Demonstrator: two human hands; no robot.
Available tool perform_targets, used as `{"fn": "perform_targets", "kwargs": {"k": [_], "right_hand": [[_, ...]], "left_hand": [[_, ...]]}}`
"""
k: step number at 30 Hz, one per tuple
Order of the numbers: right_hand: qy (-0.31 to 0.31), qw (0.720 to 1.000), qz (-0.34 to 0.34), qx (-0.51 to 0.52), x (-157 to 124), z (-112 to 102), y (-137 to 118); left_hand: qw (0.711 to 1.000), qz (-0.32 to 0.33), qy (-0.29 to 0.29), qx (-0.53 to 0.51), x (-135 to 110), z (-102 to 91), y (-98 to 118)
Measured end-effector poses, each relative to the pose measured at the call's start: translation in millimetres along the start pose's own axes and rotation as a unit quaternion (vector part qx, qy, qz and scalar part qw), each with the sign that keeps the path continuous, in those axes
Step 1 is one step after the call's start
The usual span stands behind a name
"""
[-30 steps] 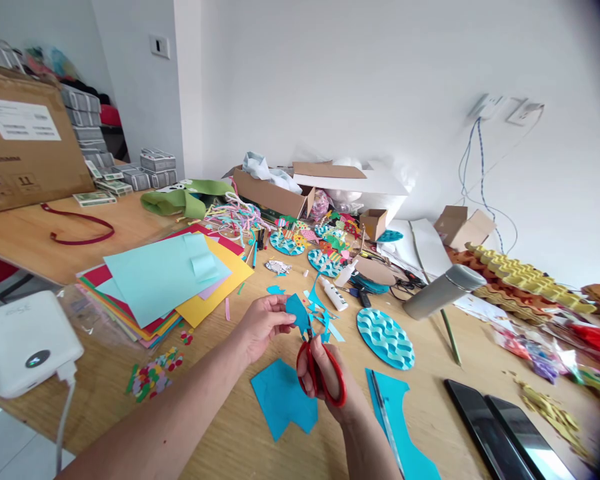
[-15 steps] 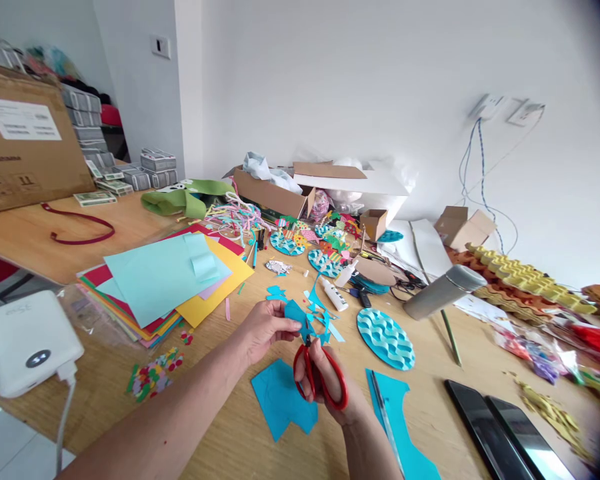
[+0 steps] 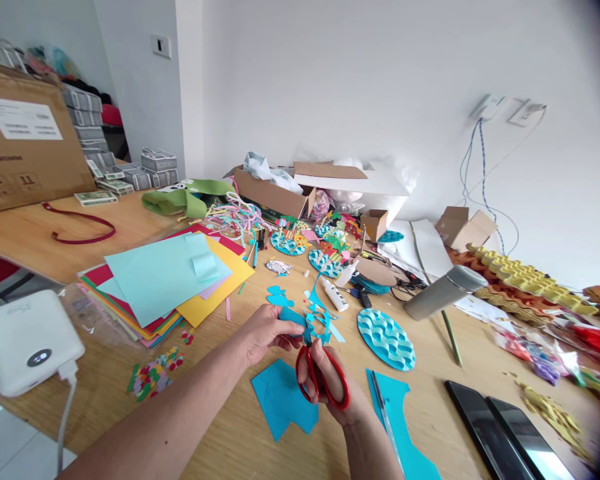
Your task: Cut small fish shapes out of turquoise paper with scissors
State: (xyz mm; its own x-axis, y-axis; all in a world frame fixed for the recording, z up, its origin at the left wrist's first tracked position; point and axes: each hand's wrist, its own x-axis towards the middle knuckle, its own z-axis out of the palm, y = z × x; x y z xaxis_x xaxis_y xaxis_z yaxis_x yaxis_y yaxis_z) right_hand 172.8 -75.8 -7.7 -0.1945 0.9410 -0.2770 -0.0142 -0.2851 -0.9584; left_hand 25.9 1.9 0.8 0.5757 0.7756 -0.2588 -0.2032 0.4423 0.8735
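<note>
My left hand (image 3: 264,331) pinches a small piece of blue paper (image 3: 293,316) just above the wooden table (image 3: 215,427). My right hand (image 3: 330,387) has its fingers through the red handles of a pair of scissors (image 3: 323,381), whose blades point up into the blue piece. Beneath both hands lies a larger blue paper offcut (image 3: 283,397). Blue scraps (image 3: 323,319) are scattered just beyond the hands.
A stack of coloured paper sheets (image 3: 165,280) lies to the left. A wavy blue paper disc (image 3: 385,338), a glue bottle (image 3: 334,294) and a grey cylinder (image 3: 445,292) lie ahead. Another blue offcut with a pen (image 3: 387,417) and two phones (image 3: 505,433) are at right. A white device (image 3: 27,340) sits at far left.
The blue piece has tilted down and flatter in my left hand. The scissors have shifted slightly while staying at the paper.
</note>
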Motion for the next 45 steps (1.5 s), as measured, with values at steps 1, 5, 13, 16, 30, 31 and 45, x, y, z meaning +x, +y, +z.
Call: {"fn": "perform_targets", "kwargs": {"k": [1, 5, 13, 16, 30, 31, 45], "right_hand": [[0.000, 1.000, 0.002, 0.002, 0.1, -0.3, 0.4], [0.002, 1.000, 0.006, 0.002, 1.0, -0.5, 1.2], [0.008, 1.000, 0.012, 0.019, 1.6, -1.4, 4.2], [0.009, 1.000, 0.014, 0.023, 1.3, -1.9, 4.6], [-0.013, 1.000, -0.005, 0.009, 1.4, -8.5, 6.6], [-0.016, 1.000, -0.009, 0.002, 0.9, -9.4, 6.5], [-0.038, 0.997, -0.015, -0.072, -4.9, -14.8, -1.6]], "left_hand": [[1.000, -0.001, 0.002, 0.008, 0.0, 0.1, -0.3], [0.999, 0.014, 0.026, 0.045, -0.5, 2.2, -1.7], [0.998, 0.019, 0.036, 0.052, -0.1, 4.1, -1.1], [0.997, 0.019, 0.042, 0.058, 0.6, 3.3, -1.3], [0.993, 0.042, 0.020, 0.111, -0.2, 4.9, -0.2], [0.991, 0.048, 0.023, 0.122, -0.1, 4.7, -0.3], [0.983, 0.072, 0.003, 0.167, -0.2, -1.1, -1.7]]}}
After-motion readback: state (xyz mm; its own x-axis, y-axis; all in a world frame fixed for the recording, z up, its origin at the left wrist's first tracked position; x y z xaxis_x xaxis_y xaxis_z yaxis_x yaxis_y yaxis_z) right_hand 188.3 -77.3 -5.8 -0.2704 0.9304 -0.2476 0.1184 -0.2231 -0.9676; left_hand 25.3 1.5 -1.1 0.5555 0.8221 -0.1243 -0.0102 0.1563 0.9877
